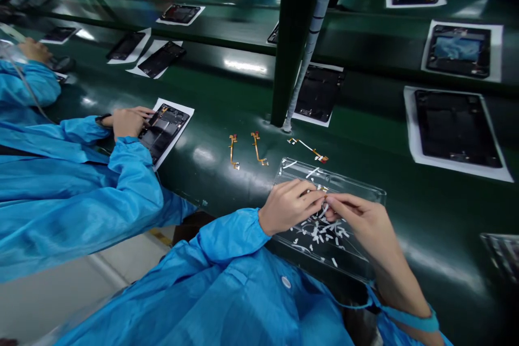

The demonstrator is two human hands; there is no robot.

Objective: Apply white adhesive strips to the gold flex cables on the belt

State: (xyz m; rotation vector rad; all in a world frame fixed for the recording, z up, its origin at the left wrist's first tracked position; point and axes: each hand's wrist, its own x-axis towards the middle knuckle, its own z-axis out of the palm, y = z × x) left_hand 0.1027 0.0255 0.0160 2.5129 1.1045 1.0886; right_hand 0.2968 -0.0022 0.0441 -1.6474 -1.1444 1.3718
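Over a clear plastic tray (365, 188), my left hand (290, 204) and my right hand (360, 216) meet with pinched fingertips. Between them shows a sliver of an orange flex cable (324, 190); the fingers hide most of it. Scattered inside the tray are many small white strips and scraps (320, 235). Just beyond the tray, on the green bench, lie an orange flex cable (232, 151), a second flex cable (257, 148) and a third flex cable (310, 150) with a white strip along it.
A dark post (294, 38) with a wrapped cable stands ahead. Device housings on white sheets, such as one housing (458, 127) at right, lie along the bench. To the left, a co-worker's hands (130, 119) rest on another housing (166, 127). More co-workers sit opposite.
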